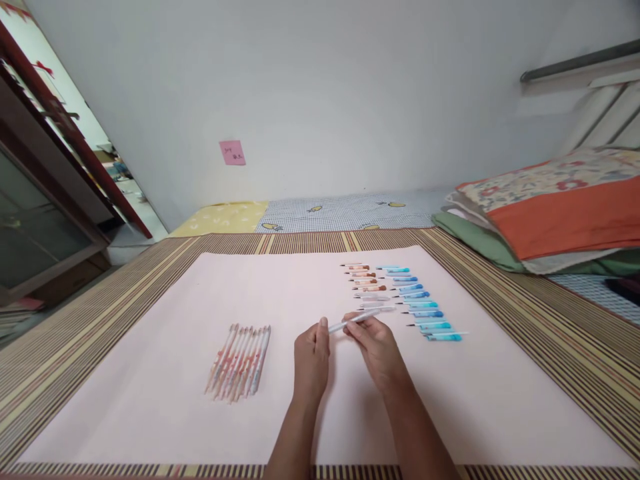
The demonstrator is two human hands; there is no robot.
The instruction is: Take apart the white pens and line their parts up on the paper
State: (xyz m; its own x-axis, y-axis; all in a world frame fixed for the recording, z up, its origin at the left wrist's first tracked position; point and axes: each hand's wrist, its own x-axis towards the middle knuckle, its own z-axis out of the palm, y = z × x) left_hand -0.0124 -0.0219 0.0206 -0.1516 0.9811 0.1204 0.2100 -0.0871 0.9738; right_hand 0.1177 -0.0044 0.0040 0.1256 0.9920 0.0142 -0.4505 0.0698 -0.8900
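Note:
A slim whitish pen [339,327] is held nearly level above the pale sheet. My left hand [314,353] pinches its left end between thumb and fingers. My right hand [379,347] is closed on it farther along, and its other end points up to the right. Just beyond my right hand lies a column of thin pens with brown or clear ends [367,281]. Beside that column, to the right, is another of pens with blue and turquoise ends [420,304]. Left of my hands, several white pens with reddish patterns [240,363] lie side by side in a group.
The pale pink sheet [150,380] covers much of a striped mat [500,303]. Folded bedding [565,207] is piled at the right. A plain wall with a pink note [233,153] rises behind. A doorway and glass-fronted cabinet [35,220] stand at the left.

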